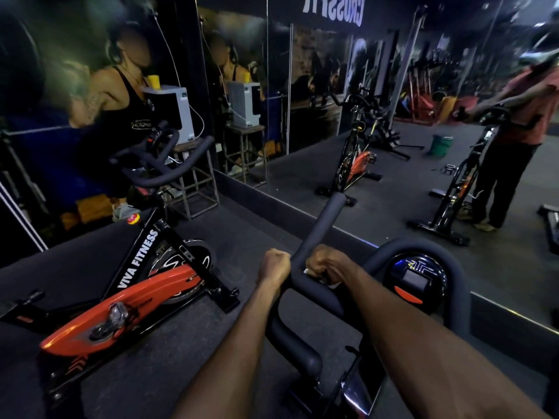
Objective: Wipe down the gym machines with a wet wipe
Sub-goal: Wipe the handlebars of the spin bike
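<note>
Handlebar point(314, 237) foam runs up between both hands; the left hand point(273, 264) grips it bare, the right hand point(325, 266) clutches a wet wipe point(328, 282) against it. Best to squeeze snugly and twist while sliding toward the tip.

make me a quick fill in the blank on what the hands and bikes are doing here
1. Both hands grip the near bike's ____ bar.
2. A bit of white wipe shows under the ____ hand.
3. The left hand sits to the ____ of the upright handlebar.
4. The frame of the other bike reads VIVA ____.

Missing: handle; right; left; FITNESS
</note>
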Demonstrator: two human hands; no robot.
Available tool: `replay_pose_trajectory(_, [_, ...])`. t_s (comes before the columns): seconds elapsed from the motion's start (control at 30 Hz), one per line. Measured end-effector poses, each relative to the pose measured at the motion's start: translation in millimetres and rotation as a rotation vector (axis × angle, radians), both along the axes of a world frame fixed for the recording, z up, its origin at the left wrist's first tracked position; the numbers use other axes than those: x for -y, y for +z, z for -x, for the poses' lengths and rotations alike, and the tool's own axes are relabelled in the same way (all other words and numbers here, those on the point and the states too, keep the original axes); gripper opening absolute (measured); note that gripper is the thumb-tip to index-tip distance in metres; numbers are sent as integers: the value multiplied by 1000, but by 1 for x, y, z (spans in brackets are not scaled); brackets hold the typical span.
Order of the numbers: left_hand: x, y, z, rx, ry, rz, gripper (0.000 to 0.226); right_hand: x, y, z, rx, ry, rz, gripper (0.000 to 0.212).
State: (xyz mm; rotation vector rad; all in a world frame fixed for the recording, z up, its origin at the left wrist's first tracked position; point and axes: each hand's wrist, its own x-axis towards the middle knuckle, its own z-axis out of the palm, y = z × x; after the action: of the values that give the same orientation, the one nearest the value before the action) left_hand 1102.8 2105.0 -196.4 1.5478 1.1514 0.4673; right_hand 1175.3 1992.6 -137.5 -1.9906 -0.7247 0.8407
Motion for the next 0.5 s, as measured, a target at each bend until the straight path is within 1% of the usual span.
replay_pose_trajectory(0.03, [0, 1, 5, 62, -12, 47, 18, -4, 4, -2, 22, -32, 71, 43])
replay_pose_trajectory(0.07, [1, 5, 11, 136, 4, 93, 13, -6, 11, 2, 60, -102, 99, 42])
replay_pose_trajectory(0.13, [1, 6, 24, 246, 90, 179, 20, -13, 18, 8, 375, -218, 162, 42])
replay_pose_trajectory(0.17, [0, 3, 30, 276, 114, 224, 21, -12, 19, 17, 464, -230, 160, 41])
replay_pose_trajectory(0.27, [4, -12, 52, 231, 82, 265, 13, -7, 9, 50, 545, -77, 127, 35])
replay_pose_trajectory(0.3, [7, -16, 59, 221, 63, 273, 16, -5, 4, 59, 560, -13, 144, 34])
replay_pose_trajectory(0.37, [13, -21, 72, 231, 65, 276, 33, 2, -7, 73, 603, 73, 171, 34])
replay_pose_trajectory(0.43, [18, -26, 79, 234, 98, 271, 38, 4, -15, 79, 600, 70, 172, 32])
replay_pose_trajectory(0.5, [24, -30, 85, 260, 117, 269, 32, 8, -18, 86, 572, 38, 157, 33])
